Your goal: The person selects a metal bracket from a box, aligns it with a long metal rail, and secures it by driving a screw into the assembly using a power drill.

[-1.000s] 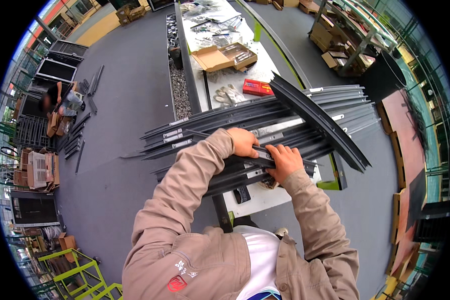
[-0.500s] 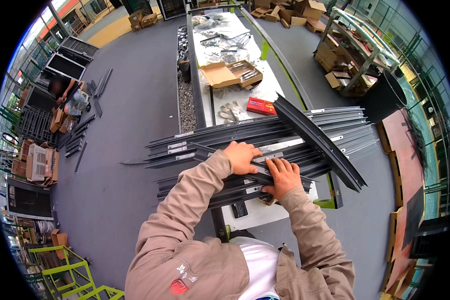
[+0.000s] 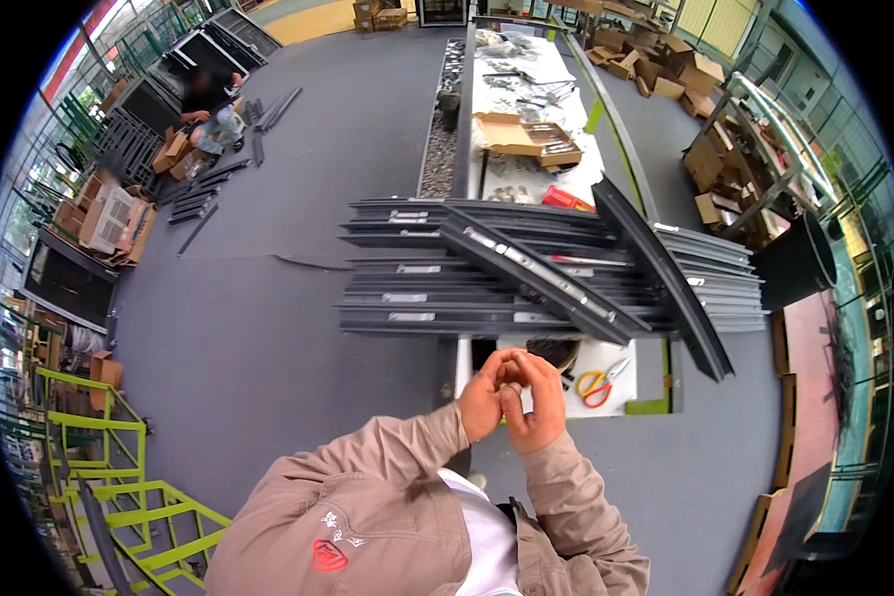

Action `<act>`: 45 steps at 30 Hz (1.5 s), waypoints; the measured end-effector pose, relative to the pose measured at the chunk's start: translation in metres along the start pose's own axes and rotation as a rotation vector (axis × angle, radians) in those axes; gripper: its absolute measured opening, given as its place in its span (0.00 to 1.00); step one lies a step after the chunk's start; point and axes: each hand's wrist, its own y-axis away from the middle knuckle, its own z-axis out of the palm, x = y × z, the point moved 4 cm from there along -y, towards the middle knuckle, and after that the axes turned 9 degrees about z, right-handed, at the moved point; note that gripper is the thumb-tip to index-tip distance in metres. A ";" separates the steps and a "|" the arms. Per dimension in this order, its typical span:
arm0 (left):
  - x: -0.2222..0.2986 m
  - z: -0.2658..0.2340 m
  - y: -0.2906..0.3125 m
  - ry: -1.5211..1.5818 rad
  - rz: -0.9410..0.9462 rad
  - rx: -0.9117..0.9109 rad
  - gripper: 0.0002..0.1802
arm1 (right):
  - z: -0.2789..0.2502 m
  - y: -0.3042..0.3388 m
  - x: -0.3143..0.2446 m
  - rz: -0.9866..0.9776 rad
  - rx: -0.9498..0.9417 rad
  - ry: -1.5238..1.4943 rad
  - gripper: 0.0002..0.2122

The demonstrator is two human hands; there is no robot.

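Note:
My left hand point(image 3: 482, 402) and my right hand point(image 3: 538, 405) meet in front of my chest, just off the near end of the white table point(image 3: 616, 360). Their fingers are curled and the tips come together; anything pinched between them is hidden. Beyond them, dark metal profiles point(image 3: 407, 298) lie crosswise in a stack, with small silvery plates on them. One shorter profile point(image 3: 536, 273) rests diagonally on top, apart from both hands. Another loose profile point(image 3: 666, 283) slants across the stack's right side. Scissors point(image 3: 594, 387) with red and yellow handles lie right of my hands.
Farther up the table are an open cardboard box point(image 3: 556, 144), a red box point(image 3: 568, 200) and scattered hardware. A black bin point(image 3: 797, 260) and a shelf rack point(image 3: 740, 159) stand right. Lime-green frames point(image 3: 119, 519) stand lower left. Another person point(image 3: 209, 104) is far left among profiles.
Both hands have left the profiles and drawn back toward me, fingers together. The shorter profile now lies diagonally on the stack. The scissors have come into sight, and the view has turned left.

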 end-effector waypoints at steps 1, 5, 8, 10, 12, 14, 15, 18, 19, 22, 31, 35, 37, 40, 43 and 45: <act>-0.005 -0.008 0.024 0.260 -0.096 0.088 0.23 | 0.016 0.010 -0.010 -0.016 -0.015 0.010 0.21; 0.021 -0.041 0.081 0.365 -0.375 0.111 0.23 | 0.070 0.044 -0.052 -0.007 -0.087 -0.007 0.19; 0.043 -0.073 0.106 0.605 -0.365 0.005 0.25 | 0.124 0.049 -0.085 -0.080 -0.260 0.006 0.22; 0.070 -0.109 0.111 0.685 -0.350 -0.020 0.25 | 0.167 0.035 -0.105 -0.154 -0.337 0.025 0.25; 0.102 -0.159 0.105 0.708 -0.324 -0.017 0.24 | 0.221 0.010 -0.120 -0.221 -0.383 0.019 0.27; 0.142 -0.224 0.101 0.708 -0.273 0.023 0.24 | 0.303 -0.009 -0.132 -0.294 -0.516 -0.051 0.30; 0.168 -0.263 0.104 0.691 -0.237 0.065 0.24 | 0.362 -0.016 -0.140 -0.282 -0.667 -0.016 0.30; 0.247 -0.371 0.114 0.637 -0.149 0.190 0.23 | 0.524 -0.031 -0.168 -0.357 -0.523 -0.031 0.25; 0.269 -0.399 0.114 0.633 -0.128 0.234 0.23 | 0.554 -0.038 -0.177 -0.355 -0.585 -0.004 0.25; 0.340 -0.472 0.125 0.549 -0.038 0.441 0.23 | 0.624 -0.077 -0.233 -0.345 -0.720 0.021 0.23; 0.383 -0.697 0.069 0.434 0.014 0.850 0.09 | 0.660 -0.270 -0.123 0.336 -0.530 0.245 0.25; 0.396 -0.715 0.019 0.407 -0.048 0.951 0.08 | 0.664 -0.372 -0.053 0.495 -0.201 0.116 0.25; 0.404 -0.738 -0.010 0.377 -0.035 0.969 0.07 | 0.675 -0.429 -0.012 0.592 -0.095 -0.106 0.27; 0.433 -0.773 -0.066 0.301 0.018 1.025 0.07 | 0.709 -0.504 0.020 0.711 -0.011 -0.250 0.28; 0.462 -0.804 -0.143 0.131 0.022 1.113 0.11 | 0.758 -0.567 0.017 0.589 -0.230 -0.230 0.27; 0.461 -0.810 -0.193 0.002 -0.012 1.157 0.14 | 0.782 -0.593 0.018 0.474 -0.379 -0.221 0.27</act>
